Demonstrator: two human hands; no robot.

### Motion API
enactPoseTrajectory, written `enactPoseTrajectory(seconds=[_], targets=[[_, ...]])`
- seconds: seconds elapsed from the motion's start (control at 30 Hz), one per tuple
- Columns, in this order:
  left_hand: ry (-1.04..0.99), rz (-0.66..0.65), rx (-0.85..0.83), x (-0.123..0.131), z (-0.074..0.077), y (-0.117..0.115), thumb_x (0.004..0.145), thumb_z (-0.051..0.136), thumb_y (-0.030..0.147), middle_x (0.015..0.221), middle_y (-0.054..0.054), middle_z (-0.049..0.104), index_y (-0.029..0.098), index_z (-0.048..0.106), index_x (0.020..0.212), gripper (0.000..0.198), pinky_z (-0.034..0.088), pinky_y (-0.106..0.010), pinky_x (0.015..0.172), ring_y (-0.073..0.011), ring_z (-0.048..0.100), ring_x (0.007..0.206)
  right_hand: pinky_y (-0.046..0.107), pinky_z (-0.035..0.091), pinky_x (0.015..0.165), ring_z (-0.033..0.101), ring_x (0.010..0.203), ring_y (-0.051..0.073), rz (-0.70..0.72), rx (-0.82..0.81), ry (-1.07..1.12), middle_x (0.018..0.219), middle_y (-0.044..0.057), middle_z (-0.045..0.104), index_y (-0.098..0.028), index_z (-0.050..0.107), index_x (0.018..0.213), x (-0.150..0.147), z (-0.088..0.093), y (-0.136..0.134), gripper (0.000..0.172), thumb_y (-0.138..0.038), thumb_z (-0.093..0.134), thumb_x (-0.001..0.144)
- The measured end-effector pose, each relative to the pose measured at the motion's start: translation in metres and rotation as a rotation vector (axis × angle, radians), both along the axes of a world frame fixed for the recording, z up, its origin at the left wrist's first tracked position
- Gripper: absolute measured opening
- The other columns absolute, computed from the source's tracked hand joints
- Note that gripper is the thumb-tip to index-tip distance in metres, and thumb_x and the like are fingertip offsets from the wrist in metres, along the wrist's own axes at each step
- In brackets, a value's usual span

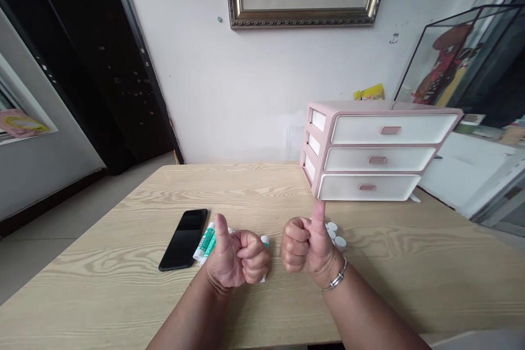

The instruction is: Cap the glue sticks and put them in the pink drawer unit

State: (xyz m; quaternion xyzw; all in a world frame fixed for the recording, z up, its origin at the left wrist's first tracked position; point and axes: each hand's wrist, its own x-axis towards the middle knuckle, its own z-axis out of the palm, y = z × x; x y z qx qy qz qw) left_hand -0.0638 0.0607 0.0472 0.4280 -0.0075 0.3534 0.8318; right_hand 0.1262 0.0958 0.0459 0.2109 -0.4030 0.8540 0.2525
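Note:
Both hands are raised over the wooden table (135,284) with thumbs pointing up and the other fingers curled in. My left hand (240,257) is closed with nothing visible in it, in front of several white-and-green tubes (204,241) that it partly hides. My right hand (309,243), with a silver bracelet (337,278) on the wrist, is likewise closed and shows no object. Beyond it lie several round white caps (339,241), partly covered by the hand. A black phone (183,239) rests flat to the left of the tubes.
A pink-and-white unit with three drawers (377,159) stands at the table's back right, with a yellow packet (371,92) on top. Behind the table rises a white wall bearing a framed picture (305,16). A glass case (447,60) is at the far right.

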Motion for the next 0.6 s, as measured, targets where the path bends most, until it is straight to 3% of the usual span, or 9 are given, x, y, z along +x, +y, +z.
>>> enactPoseTrajectory(seconds=[0.33, 0.6], targets=[[-0.042, -0.019, 0.021, -0.0039, -0.0016, 0.0015, 0.065, 0.029, 0.103, 0.051, 0.009, 0.022, 0.024, 0.025, 0.053, 0.080, 0.009, -0.020, 0.039, -0.0044, 0.012, 0.043, 0.019, 0.019, 0.041, 0.014, 0.042, 0.004, -0.032, -0.021, -0.061, 0.047, -0.012, 0.018, -0.025, 0.025, 0.060, 0.0011, -0.0012, -0.0012, 0.073, -0.095, 0.033, 0.078], [-0.001, 0.004, 0.008, -0.0038, -0.0031, 0.0023, 0.062, 0.025, 0.105, 0.050, 0.009, 0.020, 0.024, 0.024, 0.052, 0.082, 0.007, -0.021, 0.038, -0.0042, 0.011, 0.041, 0.020, 0.018, 0.042, 0.014, 0.042, 0.005, -0.023, -0.004, -0.022, 0.047, -0.012, 0.019, -0.025, 0.025, 0.061, 0.0010, 0.0014, -0.0015, 0.072, -0.093, 0.031, 0.082]])
